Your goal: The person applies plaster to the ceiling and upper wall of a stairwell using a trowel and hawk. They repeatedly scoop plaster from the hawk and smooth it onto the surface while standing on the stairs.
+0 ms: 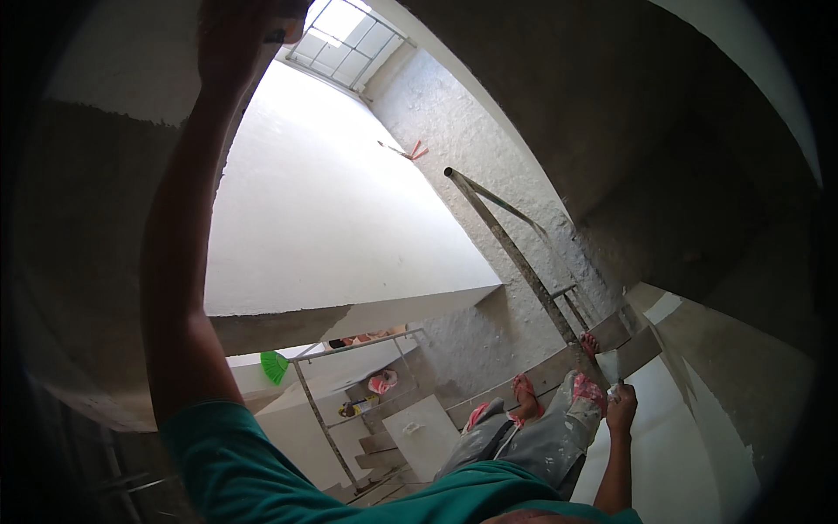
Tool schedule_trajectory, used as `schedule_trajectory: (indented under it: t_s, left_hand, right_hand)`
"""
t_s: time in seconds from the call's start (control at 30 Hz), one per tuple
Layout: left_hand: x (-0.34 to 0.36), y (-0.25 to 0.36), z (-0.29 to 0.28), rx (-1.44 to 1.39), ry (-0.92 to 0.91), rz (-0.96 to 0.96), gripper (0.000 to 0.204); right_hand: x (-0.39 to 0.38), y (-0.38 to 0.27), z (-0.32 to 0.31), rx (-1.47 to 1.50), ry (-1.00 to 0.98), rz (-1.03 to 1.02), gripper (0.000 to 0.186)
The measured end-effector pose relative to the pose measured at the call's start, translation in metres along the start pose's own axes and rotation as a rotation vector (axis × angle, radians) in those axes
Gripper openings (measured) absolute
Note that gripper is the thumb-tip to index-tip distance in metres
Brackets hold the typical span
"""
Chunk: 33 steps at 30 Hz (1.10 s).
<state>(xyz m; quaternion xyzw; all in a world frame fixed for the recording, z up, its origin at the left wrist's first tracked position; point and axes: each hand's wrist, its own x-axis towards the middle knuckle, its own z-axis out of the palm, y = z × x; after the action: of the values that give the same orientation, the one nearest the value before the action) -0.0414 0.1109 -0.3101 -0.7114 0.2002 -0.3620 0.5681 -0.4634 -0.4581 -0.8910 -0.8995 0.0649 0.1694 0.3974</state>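
Observation:
My left arm reaches up to the top edge, close to the wall's edge. There my left hand (234, 39), dim and cut off by the frame, is closed around something I cannot make out; a pale and dark bit shows beside it. Low at the right, my right hand (621, 409) grips a putty knife (609, 365), its broad pale blade pointing upward. White smears mark the blade near the fingers. Beneath me are my grey trousers (546, 445), spotted with white and reddish cloth, and my feet on planks (559, 367).
A metal scaffold frame (506, 240) rises just beyond my feet. Lower down stand another metal frame (323, 424), a white board (422, 437) and a green broom head (274, 367). A smooth white wall (323, 201) faces a rough plastered one (463, 122); a barred window (345, 39) is above.

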Motion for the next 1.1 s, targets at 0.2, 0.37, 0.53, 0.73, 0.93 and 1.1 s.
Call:
schedule_trajectory:
  t_s: [0.2, 0.37, 0.53, 0.73, 0.93, 1.1]
  left_hand:
    - [-0.005, 0.002, -0.025, -0.231, 0.096, 0.041, 0.053]
    - [0.015, 0.023, -0.009, -0.152, 0.040, 0.053, 0.042]
    - [0.016, 0.018, 0.006, -0.057, -0.076, 0.011, 0.041]
    - [0.005, 0.002, -0.011, -0.079, -0.089, 0.084, 0.045]
    - [-0.012, -0.015, -0.028, -0.180, 0.026, 0.105, 0.053]
    - [0.021, -0.011, -0.018, -0.076, 0.049, 0.173, 0.042]
  right_hand:
    - [0.002, -0.030, -0.012, 0.066, -0.040, 0.037, 0.025]
    - [0.006, -0.036, -0.022, 0.055, -0.061, 0.045, 0.028]
    - [0.002, -0.020, -0.021, -0.007, -0.033, 0.021, 0.029]
    - [-0.004, -0.009, -0.021, 0.001, -0.027, -0.006, 0.030]
    - [-0.001, -0.016, -0.023, 0.069, -0.003, 0.025, 0.029]
    - [0.000, -0.016, -0.028, -0.012, -0.041, 0.005, 0.030]
